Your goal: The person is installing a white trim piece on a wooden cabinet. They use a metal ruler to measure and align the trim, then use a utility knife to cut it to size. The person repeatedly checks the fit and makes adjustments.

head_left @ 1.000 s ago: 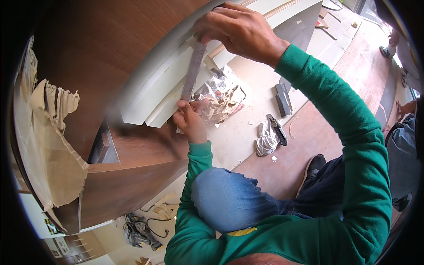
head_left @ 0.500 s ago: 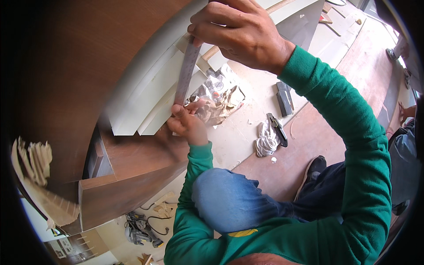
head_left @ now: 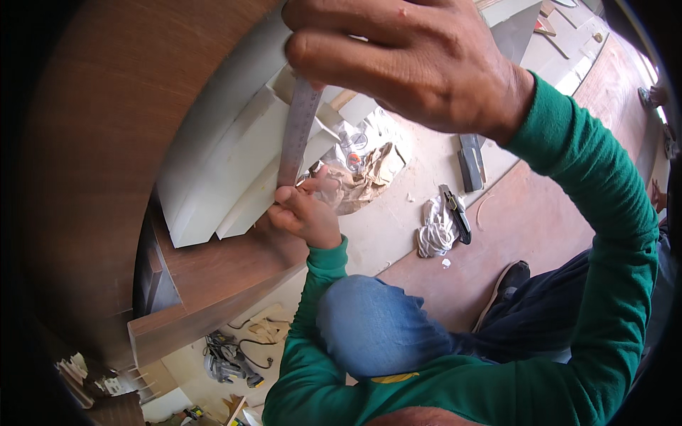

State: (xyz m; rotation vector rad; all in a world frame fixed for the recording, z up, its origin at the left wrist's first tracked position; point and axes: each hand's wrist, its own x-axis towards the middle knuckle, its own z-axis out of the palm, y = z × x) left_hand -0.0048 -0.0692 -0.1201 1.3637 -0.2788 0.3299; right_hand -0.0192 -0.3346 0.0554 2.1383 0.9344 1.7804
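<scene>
A flat metal ruler (head_left: 298,131) is stretched between my two hands, slanting over pale white panels (head_left: 234,167). My left hand (head_left: 311,219) pinches its lower end with thumb and fingers, close to the edge of a brown wooden cabinet part (head_left: 220,266). At the top of the view, my right hand (head_left: 426,67) grips the other end; its thumb and fingertips are partly hidden behind the hand. Behind the ruler, crumpled brown and white paper (head_left: 373,167) lies on the floor.
A black-handled utility knife (head_left: 458,216) rests on a white cloth (head_left: 435,231). Beyond it sits a dark block-shaped object (head_left: 471,163). A grey power tool (head_left: 229,361) with a cord lies at lower left. A large brown panel (head_left: 106,142) fills the left side. Another person's hand (head_left: 657,195) shows at far right.
My right hand has come nearer to the camera and looks larger. The view has shifted a little. Both hands still hold the ruler.
</scene>
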